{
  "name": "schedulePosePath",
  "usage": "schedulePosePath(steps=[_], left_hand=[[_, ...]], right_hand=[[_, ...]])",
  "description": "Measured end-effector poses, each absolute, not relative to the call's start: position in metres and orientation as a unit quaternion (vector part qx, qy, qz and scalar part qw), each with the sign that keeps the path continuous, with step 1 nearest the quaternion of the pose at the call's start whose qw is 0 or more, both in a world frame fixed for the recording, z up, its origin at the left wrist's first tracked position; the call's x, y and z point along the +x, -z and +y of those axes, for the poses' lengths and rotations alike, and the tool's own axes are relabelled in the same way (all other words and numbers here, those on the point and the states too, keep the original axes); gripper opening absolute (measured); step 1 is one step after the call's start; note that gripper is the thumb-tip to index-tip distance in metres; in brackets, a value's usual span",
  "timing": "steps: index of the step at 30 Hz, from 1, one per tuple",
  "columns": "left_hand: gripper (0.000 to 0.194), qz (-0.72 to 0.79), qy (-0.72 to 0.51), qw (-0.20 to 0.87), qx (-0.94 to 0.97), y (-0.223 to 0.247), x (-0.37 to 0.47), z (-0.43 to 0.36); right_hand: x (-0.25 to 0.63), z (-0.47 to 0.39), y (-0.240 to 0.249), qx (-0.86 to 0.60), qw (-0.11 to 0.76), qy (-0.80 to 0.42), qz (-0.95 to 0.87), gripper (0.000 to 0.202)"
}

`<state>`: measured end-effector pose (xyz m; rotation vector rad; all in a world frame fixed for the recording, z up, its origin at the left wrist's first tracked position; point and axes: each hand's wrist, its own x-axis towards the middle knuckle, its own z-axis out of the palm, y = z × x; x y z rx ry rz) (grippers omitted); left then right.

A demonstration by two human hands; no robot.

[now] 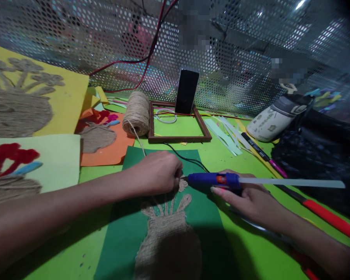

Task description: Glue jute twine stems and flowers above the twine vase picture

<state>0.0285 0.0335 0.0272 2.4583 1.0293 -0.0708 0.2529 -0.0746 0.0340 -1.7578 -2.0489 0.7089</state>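
Note:
My left hand is closed over the upper part of a dark green sheet, its fingers pinched beside a small twine flower. Twine runs from behind this hand to a twine spool. My right hand grips a blue glue gun with a long glue stick out of its back. The gun's nozzle points left and meets the flower near my left fingertips. Below, a twine vase with stems and loop leaves lies on the sheet, partly in shadow.
Yellow, pale green and orange sheets with twine vases lie left. Behind are a brown frame and an upright phone. Right are paper strips, a marker, a bottle, a red-handled tool and a black bag.

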Motion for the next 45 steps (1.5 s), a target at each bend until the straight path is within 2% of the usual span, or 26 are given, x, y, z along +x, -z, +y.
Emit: schedulePosePath(steps=[4, 7, 10, 21, 26, 32, 38, 45], left_hand=[[0.011, 0.422, 0.067, 0.347, 0.835, -0.031, 0.030, 0.036], [0.013, 0.441, 0.074, 0.388, 0.806, -0.032, 0.031, 0.037], [0.013, 0.441, 0.069, 0.399, 0.801, -0.031, 0.030, 0.038], [0.014, 0.423, 0.064, 0.408, 0.807, -0.029, 0.029, 0.038], [0.016, 0.412, 0.047, 0.356, 0.837, -0.028, 0.029, 0.035], [0.014, 0.409, 0.034, 0.304, 0.860, -0.030, 0.026, 0.037], [0.016, 0.347, 0.008, 0.219, 0.912, -0.029, 0.018, 0.036], [0.022, 0.306, -0.007, 0.226, 0.925, -0.022, 0.015, 0.029]], right_hand=[[0.255, -0.077, -0.035, -0.643, 0.166, -0.245, -0.706, 0.026], [0.255, -0.078, -0.037, -0.655, 0.170, -0.245, -0.694, 0.029], [0.253, -0.077, -0.038, -0.655, 0.186, -0.240, -0.692, 0.030], [0.254, -0.075, -0.035, -0.615, 0.159, -0.257, -0.729, 0.024], [0.252, -0.077, -0.039, -0.591, 0.175, -0.282, -0.735, 0.018], [0.255, -0.076, -0.031, -0.556, 0.198, -0.256, -0.766, 0.012], [0.252, -0.074, -0.034, -0.562, 0.195, -0.250, -0.764, 0.014], [0.258, -0.074, -0.035, -0.613, 0.195, -0.248, -0.724, 0.022]])
